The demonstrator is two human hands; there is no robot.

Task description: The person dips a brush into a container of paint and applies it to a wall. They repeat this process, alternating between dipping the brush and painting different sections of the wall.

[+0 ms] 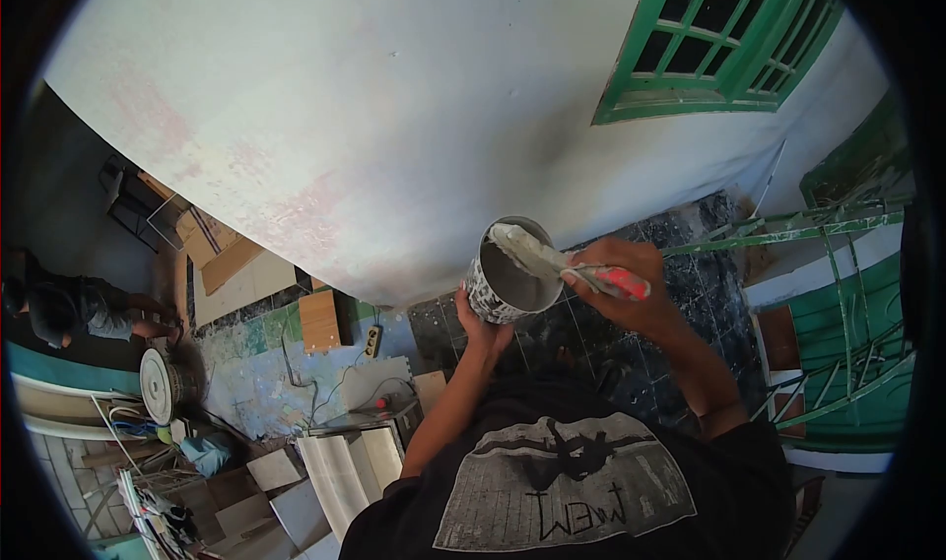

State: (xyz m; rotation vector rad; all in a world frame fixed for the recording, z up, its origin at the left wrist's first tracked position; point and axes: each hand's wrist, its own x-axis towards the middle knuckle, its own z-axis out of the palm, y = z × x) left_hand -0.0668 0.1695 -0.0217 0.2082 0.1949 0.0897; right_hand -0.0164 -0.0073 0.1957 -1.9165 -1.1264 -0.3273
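My left hand (482, 325) grips a paint-spattered can (483, 297) from its lower side, fingers wrapped around it. Grey-white paste coats the inside of the can, whose mouth faces up toward me. In my right hand (625, 277) is a putty knife (537, 255) with a red and white handle, its end caked with pale, thick paste. That caked end lies across the can's opening and reaches its far rim. Both hands are in front of my body, close to the white wall (394, 117).
A green-framed window (714, 43) is set in the wall at upper right. Green metal scaffolding (788, 233) stands on the right over dark floor tiles (690, 304). At left are another person (84, 309), a round tub (163, 385), boards (320, 322) and a power strip (372, 341).
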